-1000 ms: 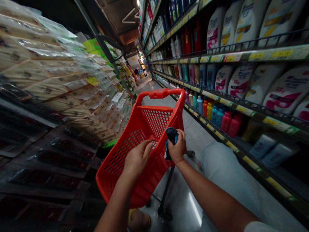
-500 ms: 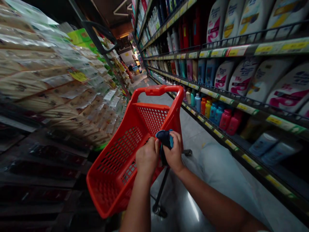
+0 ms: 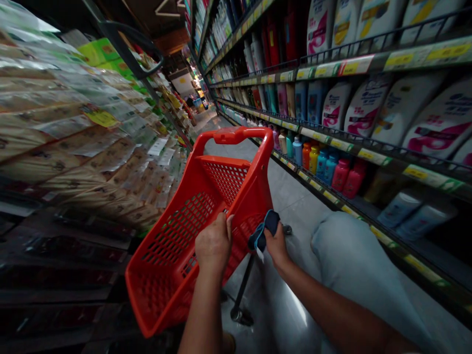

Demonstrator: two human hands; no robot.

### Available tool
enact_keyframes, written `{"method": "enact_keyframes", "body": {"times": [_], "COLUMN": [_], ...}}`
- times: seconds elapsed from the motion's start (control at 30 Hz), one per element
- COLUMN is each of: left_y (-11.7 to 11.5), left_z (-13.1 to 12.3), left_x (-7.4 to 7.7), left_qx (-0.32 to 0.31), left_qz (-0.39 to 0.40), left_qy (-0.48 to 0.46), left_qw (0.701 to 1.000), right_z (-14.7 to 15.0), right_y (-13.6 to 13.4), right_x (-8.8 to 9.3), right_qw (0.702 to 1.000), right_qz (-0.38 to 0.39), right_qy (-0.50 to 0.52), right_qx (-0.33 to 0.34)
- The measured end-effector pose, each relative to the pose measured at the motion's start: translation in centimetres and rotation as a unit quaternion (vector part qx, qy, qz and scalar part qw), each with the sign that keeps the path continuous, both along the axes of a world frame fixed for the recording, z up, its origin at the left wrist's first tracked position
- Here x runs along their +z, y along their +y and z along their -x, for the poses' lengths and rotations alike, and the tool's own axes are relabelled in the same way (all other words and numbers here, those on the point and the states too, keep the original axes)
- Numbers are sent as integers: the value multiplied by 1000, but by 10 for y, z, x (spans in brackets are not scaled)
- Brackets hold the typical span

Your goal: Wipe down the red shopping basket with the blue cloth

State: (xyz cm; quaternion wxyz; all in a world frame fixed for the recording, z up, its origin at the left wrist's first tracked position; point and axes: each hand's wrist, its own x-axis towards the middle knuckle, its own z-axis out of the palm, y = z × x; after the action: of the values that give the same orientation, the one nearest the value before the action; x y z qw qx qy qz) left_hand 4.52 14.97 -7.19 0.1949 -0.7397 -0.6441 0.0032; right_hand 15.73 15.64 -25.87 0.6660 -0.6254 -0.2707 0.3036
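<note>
A red plastic shopping cart [image 3: 177,231] with perforated sides stands tilted in the aisle before me. My left hand [image 3: 214,244] is closed around the near side rim of its basket. Just right of the cart, my right hand [image 3: 277,245] grips a bunched dark blue cloth [image 3: 272,222] with light blue edging and a small white tag. The cloth hangs beside the cart's outer wall; I cannot tell whether it touches it. The fingertips of my right hand are partly hidden by the cloth.
Shelves of shampoo bottles [image 3: 337,105] line the right side, with coloured bottles [image 3: 339,176] lower down. Stacked plastic-wrapped packages [image 3: 92,132] rise on the left. My knee [image 3: 346,241] is bent at the right. A cart caster [image 3: 241,315] rests on the tiled floor [image 3: 295,204].
My right hand has moved right and down with the cloth, away from my left hand. My left hand has shifted slightly left and down along the cart rim. The view has turned a little.
</note>
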Motion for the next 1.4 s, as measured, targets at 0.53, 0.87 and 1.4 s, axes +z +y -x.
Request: {"method": "enact_keyframes", "body": {"times": [0.53,0.87,1.4], "left_y": [-7,-13,-8], "left_z": [16,21,60], "left_x": [-2,-5,4], "left_qx": [-46,-75,-139], "left_qz": [-33,-39,-18], "left_qy": [-6,-33,-120], "left_qw": [998,996,983], "right_z": [-7,-42,-107], "right_y": [-23,6,13], "right_x": [25,87,200], "right_qw": [969,923,875], "right_qz": [-146,-263,-334], "right_qy": [-199,-274,-312], "right_qx": [-7,-59,-161]}}
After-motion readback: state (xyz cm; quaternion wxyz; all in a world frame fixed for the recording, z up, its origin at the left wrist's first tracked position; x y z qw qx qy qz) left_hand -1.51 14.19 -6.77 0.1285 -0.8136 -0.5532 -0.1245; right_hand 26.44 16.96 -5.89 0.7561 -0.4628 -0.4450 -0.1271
